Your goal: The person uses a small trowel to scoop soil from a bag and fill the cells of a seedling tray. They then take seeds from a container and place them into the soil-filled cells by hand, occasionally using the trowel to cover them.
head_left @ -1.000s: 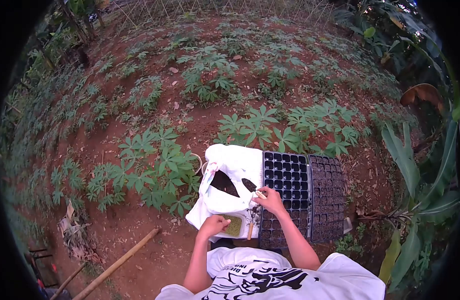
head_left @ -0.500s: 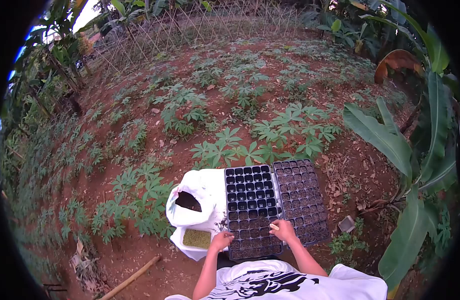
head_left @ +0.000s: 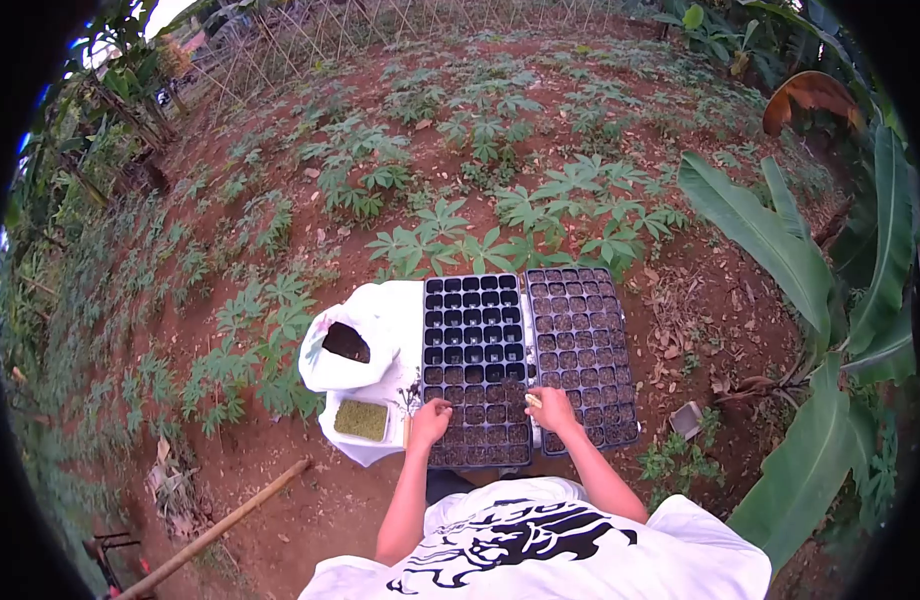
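Observation:
My left hand [head_left: 430, 422] is at the left edge of a black seedling tray [head_left: 474, 354], fingers curled; whatever they may hold is too small to tell. My right hand [head_left: 551, 408] is closed on a small pale object [head_left: 533, 400] over the tray's right edge. The upper cells of this tray hold no soil, while its lower cells hold dark soil. A second tray [head_left: 583, 350], filled with soil, lies against its right side. On the left stand an open white sack [head_left: 373, 379] of dark soil and a small container of green-yellow grains [head_left: 361, 419].
Leafy plants [head_left: 420, 245] grow in red soil beyond the trays. Large banana leaves [head_left: 765, 235] reach in from the right. A wooden pole [head_left: 220, 527] lies at the lower left, and a small pale block [head_left: 686, 420] rests right of the trays.
The view has tilted down, so the trays, sack and hands appear higher and further left. Both hands remain at the sides of the partly filled tray, the right one still with the pale object.

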The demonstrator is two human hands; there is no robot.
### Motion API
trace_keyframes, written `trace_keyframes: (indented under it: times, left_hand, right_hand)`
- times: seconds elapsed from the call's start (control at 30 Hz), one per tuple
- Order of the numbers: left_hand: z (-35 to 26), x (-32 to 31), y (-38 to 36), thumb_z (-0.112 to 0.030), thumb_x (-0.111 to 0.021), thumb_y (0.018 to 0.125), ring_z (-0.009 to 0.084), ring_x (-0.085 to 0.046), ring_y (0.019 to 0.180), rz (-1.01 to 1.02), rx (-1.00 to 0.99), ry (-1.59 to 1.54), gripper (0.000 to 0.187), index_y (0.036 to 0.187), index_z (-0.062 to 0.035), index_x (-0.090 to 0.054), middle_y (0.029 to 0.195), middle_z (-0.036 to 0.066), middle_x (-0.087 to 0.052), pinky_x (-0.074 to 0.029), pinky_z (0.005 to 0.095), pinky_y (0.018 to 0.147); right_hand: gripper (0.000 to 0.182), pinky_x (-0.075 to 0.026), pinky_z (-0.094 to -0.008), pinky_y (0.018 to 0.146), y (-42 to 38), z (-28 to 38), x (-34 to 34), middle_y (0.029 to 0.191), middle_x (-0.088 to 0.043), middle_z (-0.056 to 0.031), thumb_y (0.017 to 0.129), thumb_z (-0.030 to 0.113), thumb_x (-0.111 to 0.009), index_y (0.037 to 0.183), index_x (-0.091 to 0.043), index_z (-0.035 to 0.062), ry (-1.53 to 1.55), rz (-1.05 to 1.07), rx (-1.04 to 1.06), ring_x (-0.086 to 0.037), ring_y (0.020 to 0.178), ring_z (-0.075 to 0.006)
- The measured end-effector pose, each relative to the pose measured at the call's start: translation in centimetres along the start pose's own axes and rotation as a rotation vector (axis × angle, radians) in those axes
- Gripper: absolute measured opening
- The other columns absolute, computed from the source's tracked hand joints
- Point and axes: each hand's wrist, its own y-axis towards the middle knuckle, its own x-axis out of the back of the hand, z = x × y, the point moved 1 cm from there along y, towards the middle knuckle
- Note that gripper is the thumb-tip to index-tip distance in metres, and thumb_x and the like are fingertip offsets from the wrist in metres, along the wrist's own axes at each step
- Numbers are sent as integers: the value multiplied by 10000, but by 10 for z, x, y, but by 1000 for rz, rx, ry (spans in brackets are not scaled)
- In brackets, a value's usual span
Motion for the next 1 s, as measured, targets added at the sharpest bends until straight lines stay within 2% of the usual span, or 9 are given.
trace_keyframes:
  times: [0.13,0.2,0.3,0.47,0.63,0.73,0.8,0.87,1.0]
  left_hand:
    - [-14,-10,7,-182,-644,857,342,-616,1113,-45,-171,193,362,1203,-82,-671,1226,165,-644,-493,433,958]
    - [-16,-19,11,-182,-642,855,325,-539,1238,-17,-187,330,431,1278,-105,-631,1370,129,-565,-468,431,1001]
    - [-11,-34,17,-186,-629,850,304,-478,1319,-40,-285,474,506,1349,-118,-587,1437,85,-527,-443,451,1033]
    - [-6,-50,17,-211,-600,853,277,-427,1387,9,-260,642,587,1428,-121,-523,1519,45,-464,-370,474,1099]
    - [-4,-51,27,-247,-619,854,283,-408,1405,27,-289,719,655,1476,-119,-457,1557,46,-413,-350,489,1118]
    - [-9,-49,32,-254,-623,855,278,-399,1414,63,-276,719,678,1491,-121,-432,1565,45,-404,-347,497,1117]
    - [-11,-48,32,-249,-621,847,271,-399,1416,56,-264,687,675,1485,-119,-444,1564,40,-408,-335,503,1126]
    - [-14,-47,35,-248,-621,843,267,-398,1417,51,-260,676,680,1486,-116,-444,1564,39,-410,-329,507,1130]
    - [-15,-48,40,-254,-623,842,266,-393,1422,52,-269,690,695,1495,-115,-430,1565,42,-408,-324,509,1132]
  right_hand:
    - [394,-543,-468,887,8,13,-12,1026,-713,-231,795,172,-777,1169,-699,75,-8,-1,-16,-689,970,-394]
    - [381,-550,-480,862,12,15,-22,987,-718,-231,814,179,-758,1171,-679,72,9,-21,-11,-693,933,-400]
    - [315,-550,-503,808,17,15,-36,895,-715,-215,833,198,-742,1104,-653,62,5,-11,14,-693,874,-404]
    - [230,-547,-499,799,24,22,-42,945,-718,-173,857,195,-708,1050,-659,80,-7,29,101,-687,900,-393]
    - [259,-541,-452,821,54,19,-48,978,-687,-101,840,282,-753,1059,-741,145,-87,34,132,-670,962,-313]
    - [269,-545,-456,833,71,15,-45,1032,-706,-107,830,293,-763,1070,-755,174,-121,89,133,-677,994,-315]
    - [302,-542,-442,868,77,15,-42,1006,-734,-102,825,323,-772,1103,-758,208,-116,118,148,-693,977,-308]
    - [301,-541,-436,877,77,19,-37,1000,-744,-104,831,322,-768,1111,-758,211,-74,169,60,-699,969,-311]
    - [296,-540,-443,884,77,17,-35,1016,-742,-121,844,337,-753,1114,-759,215,-40,186,42,-698,983,-319]
